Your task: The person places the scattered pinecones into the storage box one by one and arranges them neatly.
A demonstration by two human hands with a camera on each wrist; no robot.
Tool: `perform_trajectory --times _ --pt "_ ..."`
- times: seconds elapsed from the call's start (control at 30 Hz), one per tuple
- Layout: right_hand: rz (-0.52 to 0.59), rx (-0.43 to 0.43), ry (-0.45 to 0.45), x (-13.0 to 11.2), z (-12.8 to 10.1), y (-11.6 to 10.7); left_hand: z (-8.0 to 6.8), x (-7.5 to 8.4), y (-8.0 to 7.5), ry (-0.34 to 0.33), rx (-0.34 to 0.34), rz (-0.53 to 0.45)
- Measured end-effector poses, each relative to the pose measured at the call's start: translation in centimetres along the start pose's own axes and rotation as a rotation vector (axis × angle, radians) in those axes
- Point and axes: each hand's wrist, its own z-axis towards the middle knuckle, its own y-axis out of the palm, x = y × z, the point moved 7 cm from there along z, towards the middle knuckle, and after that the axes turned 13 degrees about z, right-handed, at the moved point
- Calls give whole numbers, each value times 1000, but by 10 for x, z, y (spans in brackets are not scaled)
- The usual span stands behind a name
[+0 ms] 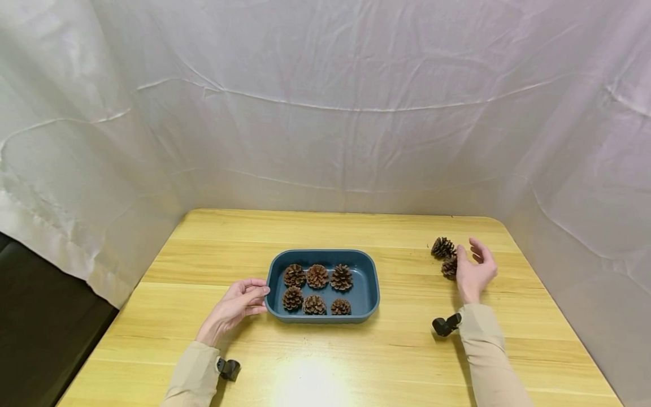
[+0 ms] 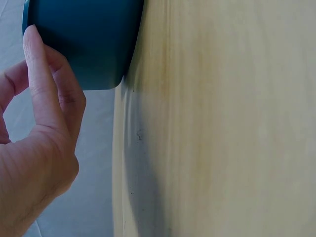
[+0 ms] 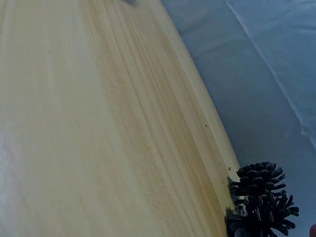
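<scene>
At the frame's right, two pine cones (image 1: 443, 247) lay just left of the right hand (image 1: 475, 273), its fingers loosely parted; the left hand (image 1: 235, 303) pinched the tray (image 1: 322, 319) near the centre.

Right hand (image 1: 476, 275) mostly outside right wrist view

It partly hides a loose pine cone (image 1: 448, 269); contact is unclear. The left wrist view crops the blue tray (image 2: 96, 49); the head view's bottom edge cuts both sleeves (image 1: 489, 356).

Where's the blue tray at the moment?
In the head view, the blue tray sits near the middle of the wooden table, six pinecones inside, with the left hand touching its left end.
</scene>
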Motion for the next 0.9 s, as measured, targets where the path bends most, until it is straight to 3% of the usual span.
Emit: perform_trajectory --times 0.6,0.9 --pt "-72 -77 162 19 4 -5 0 1 0 -6 -5 0" --pt "-46 -127 247 24 2 -2 0 0 -1 -15 2 2"
